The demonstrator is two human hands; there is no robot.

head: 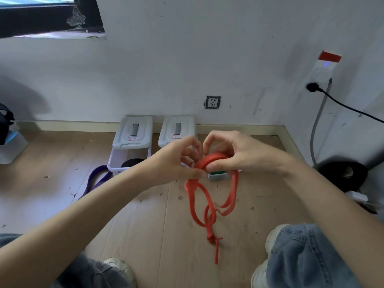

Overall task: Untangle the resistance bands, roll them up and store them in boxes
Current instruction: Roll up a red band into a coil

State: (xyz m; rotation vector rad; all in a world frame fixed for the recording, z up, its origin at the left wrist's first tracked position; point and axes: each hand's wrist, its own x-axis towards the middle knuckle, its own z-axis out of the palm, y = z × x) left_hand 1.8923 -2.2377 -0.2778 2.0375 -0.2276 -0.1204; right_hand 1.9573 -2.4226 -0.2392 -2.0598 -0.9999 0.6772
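Head view, looking down at a pale wood-plank floor [145, 221] littered with small bits of debris, where it meets a white wall [207, 59] with a low skirting board. A wall socket [212, 102] sits just above the skirting, and a second outlet with a black plug [312, 87] and cable is on the adjoining wall to the right. A dark window frame [52, 19] fills the top left corner.

Against the wall stand two white plastic boxes side by side, lids raised. The left box [129, 150] holds a rolled black band [132, 162]. The right box [178, 132] is mostly hidden behind the hands. A purple band [97, 180] lies on the floor, touching the left box's front corner.

Above the middle of the floor, both hands hold a red resistance band [207, 204]. The left hand [176, 161] pinches it with curled fingers. The right hand [234, 154] curls around a partly rolled coil of it, thumb pressed on the coil's lower edge. The rest of the band hangs straight down from the hands in tangled loops, its long axis vertical, ending in a knot [212, 239] with a thin tail pointing toward the near edge of the floor.

A person's knees in blue jeans and pale shoes frame the bottom corners.
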